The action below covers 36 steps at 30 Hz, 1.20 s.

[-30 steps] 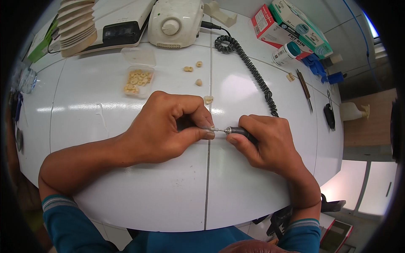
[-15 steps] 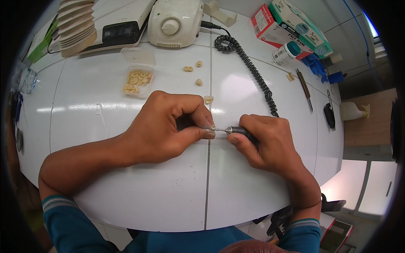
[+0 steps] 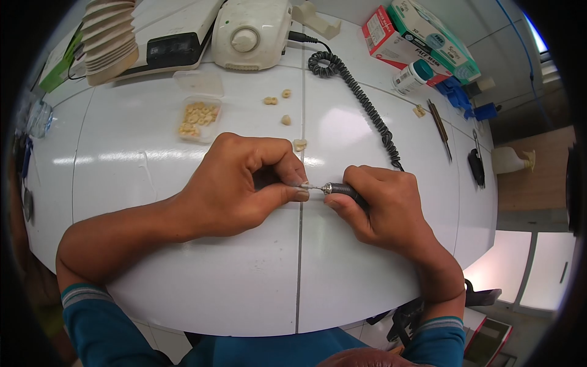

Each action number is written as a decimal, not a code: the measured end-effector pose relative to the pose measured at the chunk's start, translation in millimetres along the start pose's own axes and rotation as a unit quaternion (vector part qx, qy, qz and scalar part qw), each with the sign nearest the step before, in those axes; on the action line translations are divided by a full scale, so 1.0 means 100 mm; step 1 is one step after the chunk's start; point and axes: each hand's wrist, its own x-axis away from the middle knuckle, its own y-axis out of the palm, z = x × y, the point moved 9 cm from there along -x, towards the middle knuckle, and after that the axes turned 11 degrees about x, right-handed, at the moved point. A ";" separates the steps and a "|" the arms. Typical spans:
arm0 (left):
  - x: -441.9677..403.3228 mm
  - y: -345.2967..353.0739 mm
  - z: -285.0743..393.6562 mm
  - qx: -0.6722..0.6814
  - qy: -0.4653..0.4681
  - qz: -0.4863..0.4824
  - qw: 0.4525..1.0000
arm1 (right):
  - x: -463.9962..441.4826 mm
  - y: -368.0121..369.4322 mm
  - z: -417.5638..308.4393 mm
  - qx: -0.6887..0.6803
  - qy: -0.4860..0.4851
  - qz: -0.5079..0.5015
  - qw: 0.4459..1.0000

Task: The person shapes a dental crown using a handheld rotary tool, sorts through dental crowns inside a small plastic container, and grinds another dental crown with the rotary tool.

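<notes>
My left hand is closed in a pinch, thumb against fingertips, on a small pale tooth-like piece that the fingers mostly hide. In my right hand is a dark rotary handpiece, held with its silver nose pointing left. Its thin metal bur reaches the piece at my left fingertips; whether it touches cannot be made out. Just beyond my left fingers a pale tooth-shaped piece lies on the white table. Farther back are more loose tooth-like pieces.
A clear lidded box of yellowish teeth stands open at back left. Behind it sit a white control unit and a ribbed hose. A coiled cord runs toward my right hand. Mask boxes, a bottle and a carving tool lie right.
The whole view has shifted very slightly left. Both hands keep the same grips, with the handpiece and the small piece in nearly the same position.
</notes>
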 end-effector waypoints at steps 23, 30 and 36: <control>-0.02 -0.02 -0.02 0.062 -0.071 0.020 0.995 | 0.01 -0.01 0.07 -0.044 0.006 0.005 0.999; -0.01 0.02 -0.04 0.055 -0.043 -0.002 0.998 | 0.01 -0.01 0.07 -0.040 0.004 0.003 0.999; -0.02 0.01 -0.03 0.025 -0.043 -0.003 0.999 | 0.02 0.00 0.08 -0.038 0.005 0.012 0.999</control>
